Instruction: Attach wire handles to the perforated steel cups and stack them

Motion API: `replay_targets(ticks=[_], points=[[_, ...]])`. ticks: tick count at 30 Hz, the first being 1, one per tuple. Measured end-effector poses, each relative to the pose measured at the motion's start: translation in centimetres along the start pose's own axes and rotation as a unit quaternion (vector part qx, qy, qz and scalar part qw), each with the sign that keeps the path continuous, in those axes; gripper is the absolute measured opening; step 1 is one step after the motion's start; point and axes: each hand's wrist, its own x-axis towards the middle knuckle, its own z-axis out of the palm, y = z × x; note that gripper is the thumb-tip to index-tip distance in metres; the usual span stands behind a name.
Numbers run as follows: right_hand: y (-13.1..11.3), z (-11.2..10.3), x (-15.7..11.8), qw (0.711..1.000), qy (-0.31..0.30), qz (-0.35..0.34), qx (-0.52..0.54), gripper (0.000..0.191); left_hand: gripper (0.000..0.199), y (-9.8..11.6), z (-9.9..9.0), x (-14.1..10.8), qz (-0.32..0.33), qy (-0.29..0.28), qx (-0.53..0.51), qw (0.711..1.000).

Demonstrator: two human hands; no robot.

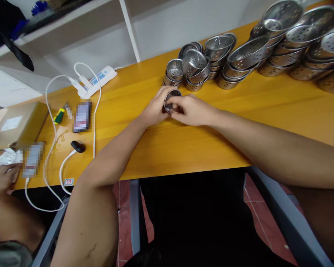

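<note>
A small perforated metal cup (171, 97) is tilted with its opening toward me, over the wooden table. My left hand (155, 107) is wrapped round its left side. The fingers of my right hand (190, 109) are bent at the cup's opening, some of them reaching inside; whether they pinch anything there is too small to tell. Just behind my hands stand stacks of small perforated metal cups (174, 69), close to my left hand's knuckles.
Larger stacked metal cups (284, 59) line the back right. On the left are a white power strip (98, 82) with cables, phones (82, 116), a green-yellow tool (59, 116), a black device (78, 146) and a cardboard box (19, 124). Another person's hand (2, 178) is at far left.
</note>
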Motion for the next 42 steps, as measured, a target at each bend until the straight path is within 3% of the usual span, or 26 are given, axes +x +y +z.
replay_targets(ticks=[3,5,9,14,21,32,38,42], points=[[0.4,-0.6,-0.2,0.999,0.0,-0.008,-0.051,0.01,0.084,0.1,-0.3,-0.1,-0.013,0.011,0.0,1.0],[0.6,-0.6,-0.1,0.999,0.013,-0.03,-0.04,0.004,0.084,0.1,-0.3,-0.2,-0.014,0.02,-0.003,1.0],[0.6,-0.4,0.0,0.997,0.051,-0.051,-0.007,0.017,0.081,-0.6,-0.1,-0.2,0.004,0.029,-0.014,0.999],[0.5,0.0,0.0,0.998,0.057,-0.012,0.033,0.036,0.082,-0.8,-0.1,-0.1,0.004,0.023,-0.012,1.0],[0.2,0.6,0.4,0.995,0.087,0.023,0.046,0.063,0.074,1.9,-0.3,0.4,-0.099,0.057,-0.01,0.993],[-0.2,0.8,0.9,0.984,0.146,0.037,0.095,0.082,0.073,2.4,-0.1,0.8,-0.1,0.073,0.005,0.992],[0.2,-0.5,0.6,0.985,0.115,0.001,0.129,0.077,0.082,0.6,-0.5,0.0,-0.1,0.091,0.012,0.991],[-0.2,-1.5,-0.1,0.987,0.073,-0.047,0.134,0.061,0.09,-0.8,-1.5,-0.5,-0.146,0.128,0.028,0.981]])
